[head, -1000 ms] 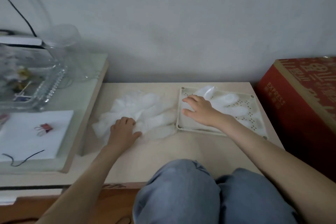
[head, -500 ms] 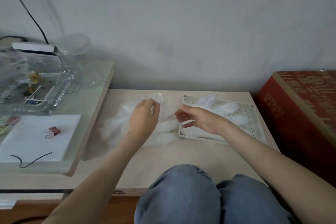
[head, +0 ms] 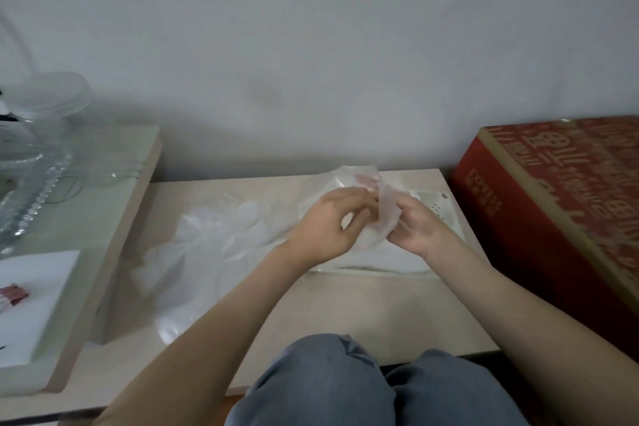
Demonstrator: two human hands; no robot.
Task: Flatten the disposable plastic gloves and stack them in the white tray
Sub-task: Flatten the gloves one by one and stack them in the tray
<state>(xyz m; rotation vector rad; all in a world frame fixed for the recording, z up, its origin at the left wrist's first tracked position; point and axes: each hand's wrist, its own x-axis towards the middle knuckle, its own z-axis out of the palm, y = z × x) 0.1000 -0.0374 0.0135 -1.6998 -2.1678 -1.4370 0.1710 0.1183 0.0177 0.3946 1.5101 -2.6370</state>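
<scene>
Hands (head: 325, 228) (head: 416, 225) now together, glove (head: 386, 209) aloft

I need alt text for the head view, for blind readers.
The left hand and right hand hold one plastic glove over the white tray. A pile of gloves lies left of it; a red box stands right.

The glove (head: 384, 213) I hold is thin, filmy, translucent plastic (crinkly, faintly glossy); right of it my tray (head: 437, 206) looks matt white plastic, the tabletop (head: 363, 308) smooth, pale.
</scene>
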